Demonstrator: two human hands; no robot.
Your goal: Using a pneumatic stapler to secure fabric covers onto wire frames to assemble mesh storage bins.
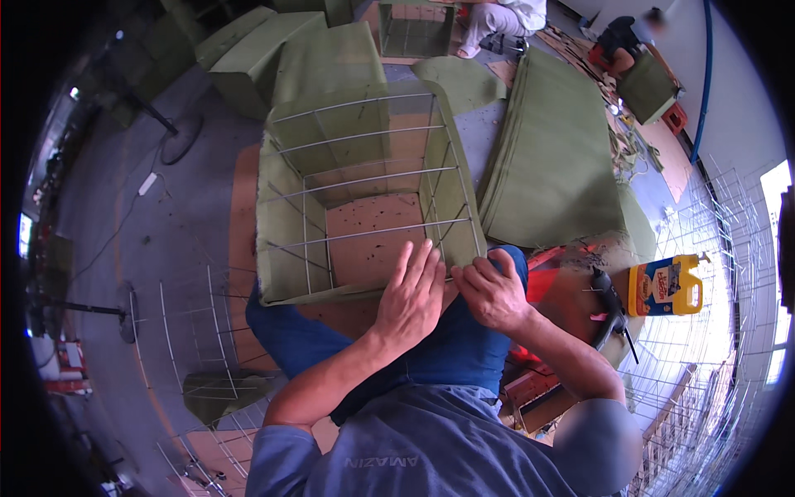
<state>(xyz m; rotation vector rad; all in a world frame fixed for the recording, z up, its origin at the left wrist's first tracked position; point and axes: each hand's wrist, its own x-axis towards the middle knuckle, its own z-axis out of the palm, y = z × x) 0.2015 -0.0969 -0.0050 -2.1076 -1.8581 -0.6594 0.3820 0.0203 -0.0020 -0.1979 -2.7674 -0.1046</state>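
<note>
A box-shaped wire frame [364,179] with green sheet covering [281,277] on its sides stands before me, close to my knees. Through its wires a brown board shows. My left hand [411,291] lies with fingers stretched out over the near edge of the covering, fingertips by the lowest wire. At the near right corner, the curled fingers of my right hand [494,291] pinch the edge of the green covering, thumb raised. The exact grip under those fingers is partly hidden.
A stack of green sheets [546,149] lies to the right, green boxes [265,58] at the far left. A yellow jug [667,286] and a black-handled tool [611,306] sit at my right, beside wire panels [704,356]. Two people work farther back.
</note>
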